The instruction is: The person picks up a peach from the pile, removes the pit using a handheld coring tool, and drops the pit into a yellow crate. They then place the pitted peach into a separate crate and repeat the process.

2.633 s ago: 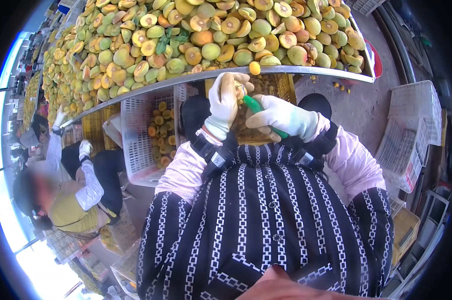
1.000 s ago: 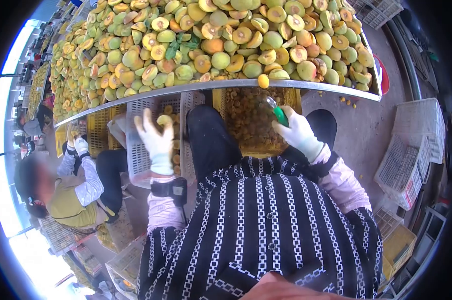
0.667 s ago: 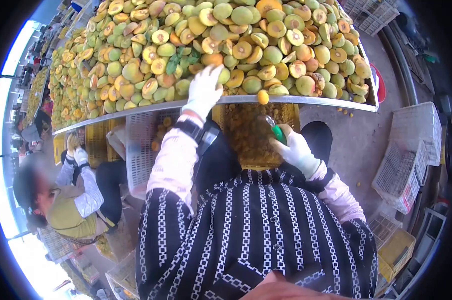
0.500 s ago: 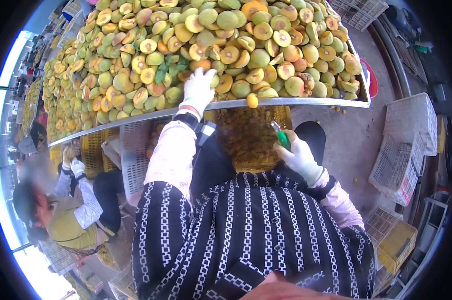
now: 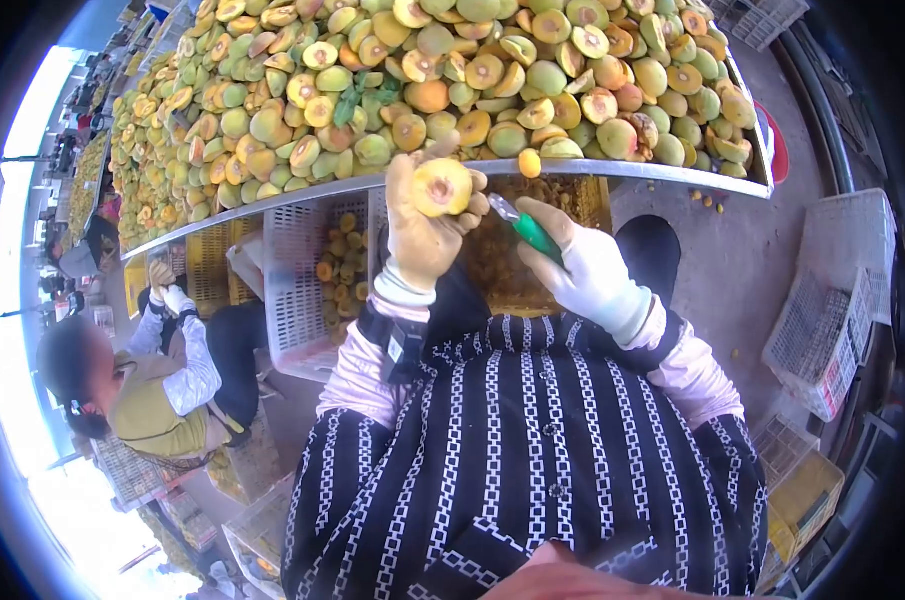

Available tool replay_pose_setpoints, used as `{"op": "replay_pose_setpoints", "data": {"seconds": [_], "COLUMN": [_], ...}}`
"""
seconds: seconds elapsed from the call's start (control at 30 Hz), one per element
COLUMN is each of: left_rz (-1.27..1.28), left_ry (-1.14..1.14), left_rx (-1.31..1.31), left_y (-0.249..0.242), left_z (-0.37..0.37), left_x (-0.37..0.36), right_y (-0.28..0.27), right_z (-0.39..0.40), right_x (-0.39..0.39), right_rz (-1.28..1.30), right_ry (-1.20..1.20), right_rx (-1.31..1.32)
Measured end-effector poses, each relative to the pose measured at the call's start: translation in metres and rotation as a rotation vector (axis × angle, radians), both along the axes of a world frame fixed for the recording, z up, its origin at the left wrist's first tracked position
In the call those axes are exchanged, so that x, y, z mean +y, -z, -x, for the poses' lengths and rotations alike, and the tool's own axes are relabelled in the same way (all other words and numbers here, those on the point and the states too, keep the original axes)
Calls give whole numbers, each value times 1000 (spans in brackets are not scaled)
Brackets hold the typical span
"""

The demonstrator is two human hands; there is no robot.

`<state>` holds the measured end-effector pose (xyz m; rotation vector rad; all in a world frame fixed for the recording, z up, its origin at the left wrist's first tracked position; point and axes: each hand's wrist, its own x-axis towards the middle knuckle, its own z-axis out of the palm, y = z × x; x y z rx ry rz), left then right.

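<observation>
My left hand (image 5: 422, 225), in a glove with a stained palm, is turned palm up and holds a halved fruit (image 5: 442, 188), its cut face with the pit area showing. My right hand (image 5: 587, 265), in a white glove, is closed around the green handle of a small tool (image 5: 538, 236). The tool's metal tip points at the fruit, a short way to its right. Both hands are just in front of the metal-edged table (image 5: 612, 169), which is heaped with halved green and orange fruit (image 5: 367, 150).
A white crate (image 5: 290, 290) with fruit stands below the table at the left, and a yellow crate (image 5: 597, 205) is beneath my hands. A co-worker (image 5: 157, 400) sits at the left. White crates (image 5: 822, 340) stand on the floor at the right, near a red basin (image 5: 775, 145).
My left hand has come back from the fruit pile, turned palm up and now holds a halved fruit. My right hand with the tool has moved up and left, closer to it.
</observation>
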<state>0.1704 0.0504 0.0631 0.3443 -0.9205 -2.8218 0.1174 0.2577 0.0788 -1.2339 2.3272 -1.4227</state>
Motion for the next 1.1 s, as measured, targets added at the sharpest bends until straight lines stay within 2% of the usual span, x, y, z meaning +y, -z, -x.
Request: {"op": "replay_pose_setpoints", "data": {"seconds": [0.1,0.2,0.27,0.33,0.5,0.57,0.67,0.77,1.0,1.07,1.1], "left_rz": [-6,122,109,429,492,734,599,652,483,646,718], "left_ry": [5,24,46,-42,-64,-127,-121,-128,-154,12,-12], "left_rx": [-42,-84,-46,-68,-82,38,-57,-72,-6,-141,-176], "left_y": [-9,1,-2,-13,-14,-8,-6,-1,-2,-14,-11], "left_z": [0,3,2,3,-3,-7,-5,-4,-5,-11,-6], "left_x": [28,43,50,66,66,63,65,64,65,59,61], "right_y": [-11,-16,-10,-18,-20,-21,-21,-16,-7,-9,-7], "right_z": [0,-3,-4,-6,-8,-9,-7,-7,-7,-7,-6], "right_x": [5,12,12,13,11,10,9,10,12,13,15], "right_rz": [-80,-224,-150,-301,-416,-426,-420,-460,-510,-520,-487], "right_ry": [37,78,127,159,171,168,156,140,21,0,-53], "right_rx": [303,438,496,565,570,574,563,596,574,587,513]}}
